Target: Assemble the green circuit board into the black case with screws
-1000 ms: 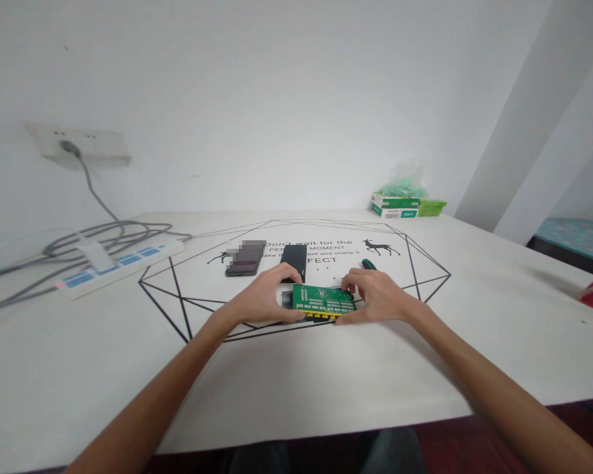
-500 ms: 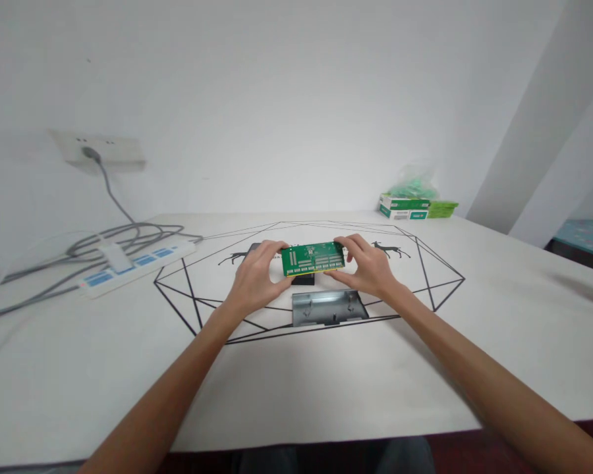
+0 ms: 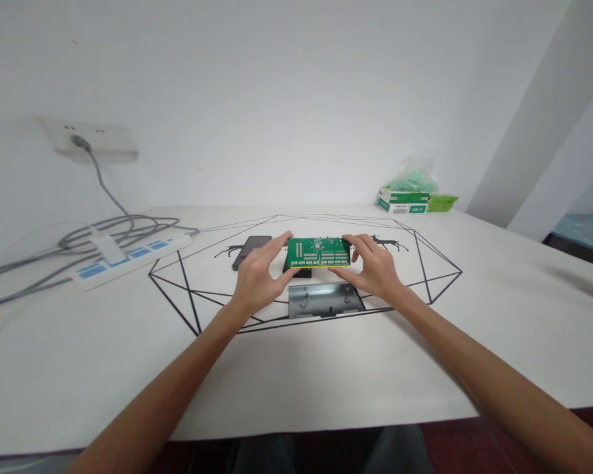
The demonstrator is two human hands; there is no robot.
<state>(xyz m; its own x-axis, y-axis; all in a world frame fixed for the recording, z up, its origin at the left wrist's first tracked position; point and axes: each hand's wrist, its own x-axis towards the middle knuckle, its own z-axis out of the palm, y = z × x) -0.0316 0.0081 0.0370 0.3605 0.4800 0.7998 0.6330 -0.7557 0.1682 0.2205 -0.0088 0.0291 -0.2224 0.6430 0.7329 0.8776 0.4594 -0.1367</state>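
Between my two hands a green circuit board [image 3: 319,252] is held up by its short ends, its face with white markings turned toward me. My left hand [image 3: 259,275] grips the left end, thumb at the lower edge and fingers at the top. At the right end, my right hand [image 3: 373,266] pinches the board the same way. Nearer to me, below the board, a grey metal casing [image 3: 323,301] lies open side up on the table. Behind the board is a black object [image 3: 304,272], mostly hidden. A dark phone [image 3: 252,249] lies just past my left hand.
A white power strip [image 3: 133,261] with a white plug and coiled grey cables [image 3: 123,227] lies on the left. Green and white boxes [image 3: 404,201] under a clear plastic bag [image 3: 414,176] stand by the wall. The white table [image 3: 326,382] bears black line art.
The board has levelled from a slight tilt and moved a little to the right relative to the casing. More of the phone shows now. The whole view has shifted slightly.
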